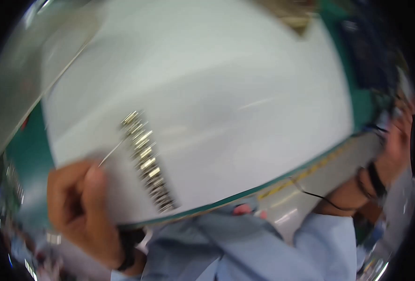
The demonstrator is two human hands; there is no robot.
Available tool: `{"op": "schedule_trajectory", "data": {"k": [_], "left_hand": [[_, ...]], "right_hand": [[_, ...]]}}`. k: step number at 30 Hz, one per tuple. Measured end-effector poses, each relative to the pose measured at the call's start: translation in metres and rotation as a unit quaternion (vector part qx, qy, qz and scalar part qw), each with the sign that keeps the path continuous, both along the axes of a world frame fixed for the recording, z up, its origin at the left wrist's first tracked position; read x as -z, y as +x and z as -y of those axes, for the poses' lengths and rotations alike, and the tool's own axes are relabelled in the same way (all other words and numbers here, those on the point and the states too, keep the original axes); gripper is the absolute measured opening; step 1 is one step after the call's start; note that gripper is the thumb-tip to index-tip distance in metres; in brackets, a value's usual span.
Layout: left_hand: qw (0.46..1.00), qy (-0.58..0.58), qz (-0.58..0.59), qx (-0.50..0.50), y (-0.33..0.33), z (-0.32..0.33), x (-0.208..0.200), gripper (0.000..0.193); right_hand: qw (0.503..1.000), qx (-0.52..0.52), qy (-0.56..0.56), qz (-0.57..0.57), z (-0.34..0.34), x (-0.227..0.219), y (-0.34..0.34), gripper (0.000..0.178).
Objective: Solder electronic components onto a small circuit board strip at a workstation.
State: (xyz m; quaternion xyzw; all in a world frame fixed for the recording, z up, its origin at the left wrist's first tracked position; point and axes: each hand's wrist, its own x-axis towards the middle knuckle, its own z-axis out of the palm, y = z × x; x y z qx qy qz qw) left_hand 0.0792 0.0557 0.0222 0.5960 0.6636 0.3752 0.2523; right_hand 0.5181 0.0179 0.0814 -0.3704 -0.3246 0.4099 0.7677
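A row of small shiny metal pins or rods [147,161] lies side by side in a slanting line on a white sheet [245,131]. My left hand [83,201] is just left of the row, thumb and fingers pinched on a thin metal rod [113,151]. The rod's far tip points at the upper part of the row; whether it touches cannot be made out. At the far right rim is my right hand [397,136], away from the sheet. Its fingers are blurred and partly lost at the picture's edge, so its grip is unclear.
A green mat [27,140] shows around the sheet. Yellow-striped tape [306,173] runs near the table's front edge. A brown object [291,18] sits at the far side, and a dark blue one [364,56] at right. A black cord [310,193] reaches my right wrist.
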Motion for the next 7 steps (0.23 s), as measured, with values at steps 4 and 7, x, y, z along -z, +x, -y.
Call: {"op": "schedule_trajectory", "data": {"k": [4,7], "left_hand": [[1.000,0.000,-0.003,-0.028,-0.019,-0.001,0.009,0.013],[0.999,-0.016,0.025,-0.035,-0.025,-0.008,0.014,0.010]], "right_hand": [[0.993,0.048,0.089,0.056,-0.038,0.024,0.000,0.033],[0.990,0.066,0.106,0.070,-0.038,0.009,0.012,0.034]]}}
